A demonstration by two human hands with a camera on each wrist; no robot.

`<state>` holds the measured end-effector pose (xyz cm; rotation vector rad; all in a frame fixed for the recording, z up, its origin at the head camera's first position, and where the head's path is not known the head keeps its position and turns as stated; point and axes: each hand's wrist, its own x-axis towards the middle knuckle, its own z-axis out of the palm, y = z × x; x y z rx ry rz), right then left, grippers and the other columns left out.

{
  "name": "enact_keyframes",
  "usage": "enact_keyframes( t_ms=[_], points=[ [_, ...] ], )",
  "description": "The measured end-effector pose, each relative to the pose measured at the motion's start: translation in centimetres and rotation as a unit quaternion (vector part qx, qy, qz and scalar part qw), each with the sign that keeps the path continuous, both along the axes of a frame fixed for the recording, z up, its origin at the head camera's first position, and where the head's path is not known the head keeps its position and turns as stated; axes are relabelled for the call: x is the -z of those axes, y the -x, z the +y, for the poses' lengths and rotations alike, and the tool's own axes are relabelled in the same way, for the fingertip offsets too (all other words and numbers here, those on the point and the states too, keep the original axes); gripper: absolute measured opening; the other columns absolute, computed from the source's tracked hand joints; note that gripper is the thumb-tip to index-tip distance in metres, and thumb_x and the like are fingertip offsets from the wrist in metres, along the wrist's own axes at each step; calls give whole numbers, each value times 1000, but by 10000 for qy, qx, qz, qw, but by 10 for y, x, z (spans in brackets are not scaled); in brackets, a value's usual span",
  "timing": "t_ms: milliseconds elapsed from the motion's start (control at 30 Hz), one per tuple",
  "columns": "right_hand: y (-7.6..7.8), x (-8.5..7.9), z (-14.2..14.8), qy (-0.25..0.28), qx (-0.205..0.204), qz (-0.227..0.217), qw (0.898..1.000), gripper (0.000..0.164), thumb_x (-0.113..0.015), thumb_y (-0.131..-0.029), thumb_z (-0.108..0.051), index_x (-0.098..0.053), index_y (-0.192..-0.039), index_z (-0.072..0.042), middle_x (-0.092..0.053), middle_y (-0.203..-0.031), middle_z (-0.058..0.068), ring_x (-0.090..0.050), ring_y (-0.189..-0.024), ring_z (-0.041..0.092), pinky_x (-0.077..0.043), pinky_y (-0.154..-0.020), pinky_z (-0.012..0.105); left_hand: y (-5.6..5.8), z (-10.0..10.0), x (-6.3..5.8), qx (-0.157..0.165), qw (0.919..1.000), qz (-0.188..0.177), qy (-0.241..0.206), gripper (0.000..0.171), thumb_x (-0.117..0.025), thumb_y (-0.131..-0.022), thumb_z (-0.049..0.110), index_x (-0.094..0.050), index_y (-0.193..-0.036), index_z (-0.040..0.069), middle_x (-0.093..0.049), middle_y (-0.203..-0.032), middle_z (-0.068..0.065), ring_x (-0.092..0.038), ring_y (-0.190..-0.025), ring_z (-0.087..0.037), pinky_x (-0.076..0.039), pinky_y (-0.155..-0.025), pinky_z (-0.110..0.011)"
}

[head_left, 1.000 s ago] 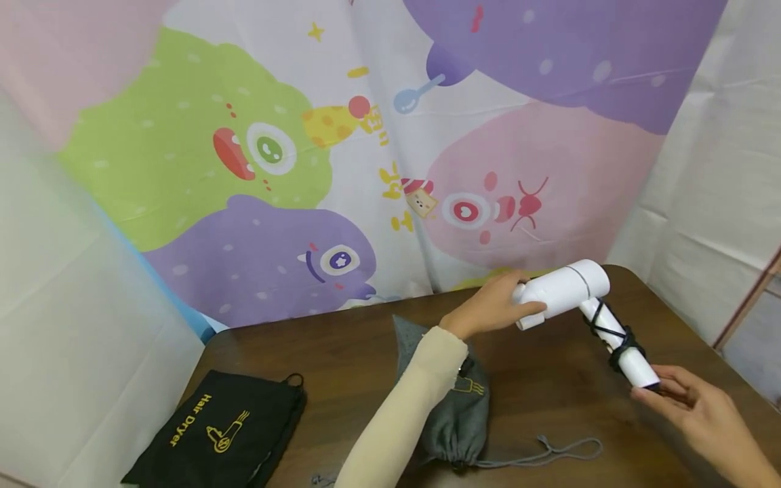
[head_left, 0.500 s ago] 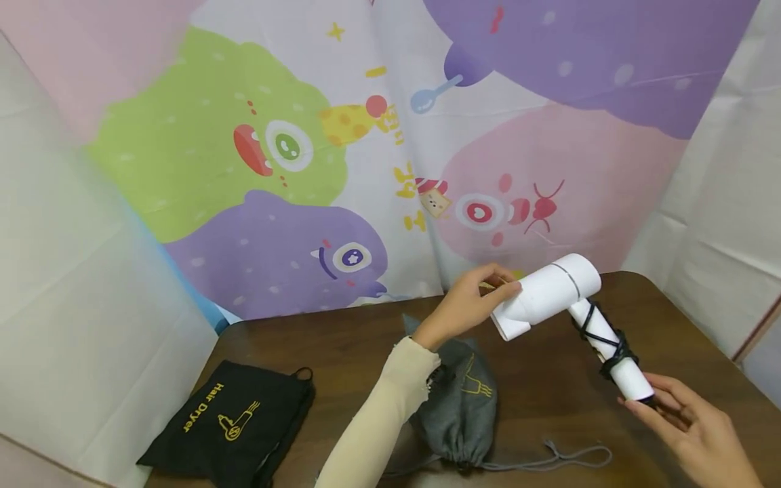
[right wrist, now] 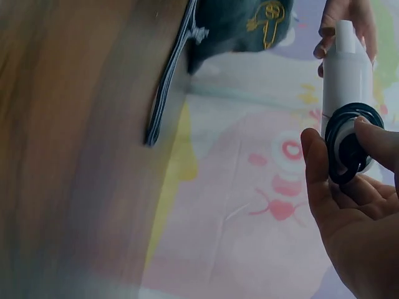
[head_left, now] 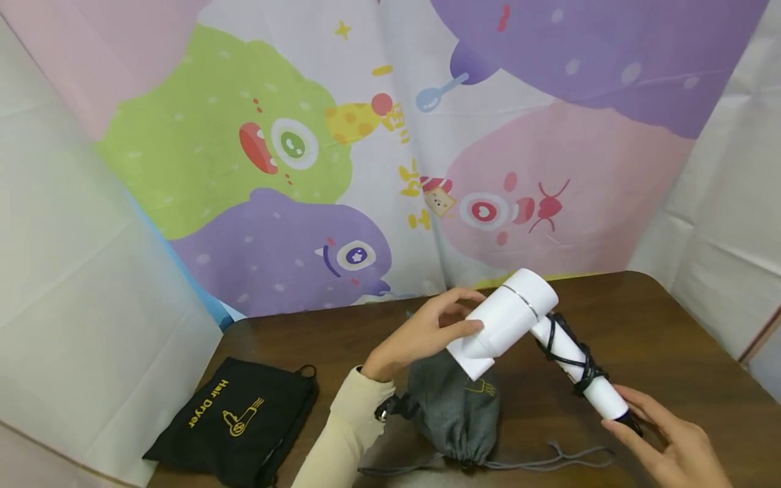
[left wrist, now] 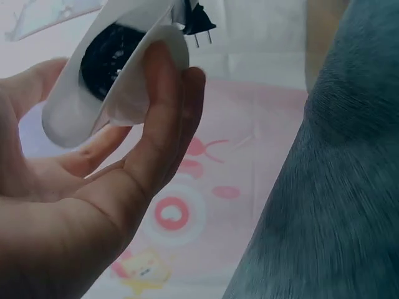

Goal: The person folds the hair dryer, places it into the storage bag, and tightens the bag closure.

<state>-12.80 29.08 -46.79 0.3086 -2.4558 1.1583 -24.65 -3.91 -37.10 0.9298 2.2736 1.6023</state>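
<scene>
A white hair dryer (head_left: 509, 318) is held above the table between both hands. Black cord (head_left: 586, 369) is wound round its handle. My left hand (head_left: 421, 335) grips the nozzle end of the barrel, thumb on the near side; in the left wrist view its fingers (left wrist: 163, 106) curl round the nozzle (left wrist: 68, 118). At the lower end of the handle, my right hand (head_left: 665, 434) pinches the tip between thumb and fingers. A two-pin plug (left wrist: 199, 23) shows in the left wrist view. Below the nozzle lies a grey drawstring bag (head_left: 454, 413), partly hidden by the dryer.
A folded black bag (head_left: 244, 420) printed "Hair Dryer" lies at the left of the brown table (head_left: 342, 352). The grey bag's drawstring (head_left: 549, 463) trails to the right. A cartoon-print cloth (head_left: 293, 224) hangs behind the table.
The hair dryer has moved left and nearer, now partly over the grey bag. Both hands have moved with it, and it has turned more steeply. The view has shifted slightly.
</scene>
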Motion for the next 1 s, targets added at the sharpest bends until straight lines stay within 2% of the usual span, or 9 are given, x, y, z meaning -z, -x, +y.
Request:
enact_keyframes(
  t_ms=[33,100,300,467,600,733,867,1000],
  points=[
    [-2,0,-2,-9,-85,119,9999,50,-84,-78,-5,-66,-125,-9,-56,-115,-29,-51,-99,-18,-45,-71,2,-5,-5,-1,72,10000,-27,8,41,-63,-99,17,-52,-138,13,-65,-116,-6,-64,-101,-12,-54,-83,-28],
    [-4,0,-7,-68,-219,292,9993,55,-85,-76,-2,-66,-127,-10,-54,-118,-31,-52,-100,-17,-44,-73,1,-15,-15,-2,161,9998,-75,73,44,-64,-98,16,-49,-140,15,-63,-117,-7,-64,-101,-13,-54,-84,-30],
    [-7,-1,-15,-334,-277,573,9974,67,-87,-72,-3,-64,-134,-16,-53,-121,-28,-55,-100,-12,-39,-78,0,-42,-36,3,225,9986,-437,168,55,-69,-95,15,-44,-144,16,-58,-120,-10,-67,-97,-14,-57,-79,-32],
    [-7,-1,-22,-414,-416,871,9945,71,-89,-68,-2,-64,-133,-16,-59,-121,-22,-53,-103,-15,-39,-81,1,-60,-45,8,185,9976,-651,152,61,-70,-94,18,-39,-147,18,-55,-123,-11,-68,-96,-14,-58,-78,-33],
    [-6,-4,-27,-589,-565,997,9917,71,-88,-71,-4,-62,-136,-17,-64,-120,-16,-50,-108,-16,-37,-85,1,-71,-49,9,63,9977,-643,179,62,-71,-94,21,-39,-147,23,-55,-125,-10,-68,-96,-15,-58,-78,-33],
    [-4,-9,-30,-705,-733,1166,9880,74,-87,-71,-1,-60,-138,-14,-65,-117,-9,-52,-108,-13,-38,-88,3,-80,-52,7,-70,9962,-856,140,66,-72,-93,19,-37,-147,25,-55,-125,-10,-69,-96,-16,-58,-78,-33],
    [1,-16,-29,-700,-1021,1369,9828,77,-87,-69,1,-57,-139,-9,-64,-115,-7,-55,-104,-7,-39,-87,5,-87,-53,6,-40,9950,-998,50,73,-75,-90,15,-33,-149,26,-53,-127,-9,-67,-99,-18,-58,-79,-33],
    [9,-21,-29,-643,-1400,1902,9696,57,-78,-88,-23,-58,-136,-1,-63,-111,-6,-55,-99,-3,-40,-86,7,-91,-54,6,29,9962,-866,17,77,-74,-90,15,-28,-151,28,-58,-124,-8,-68,-100,-17,-58,-81,-33]
  ],
)
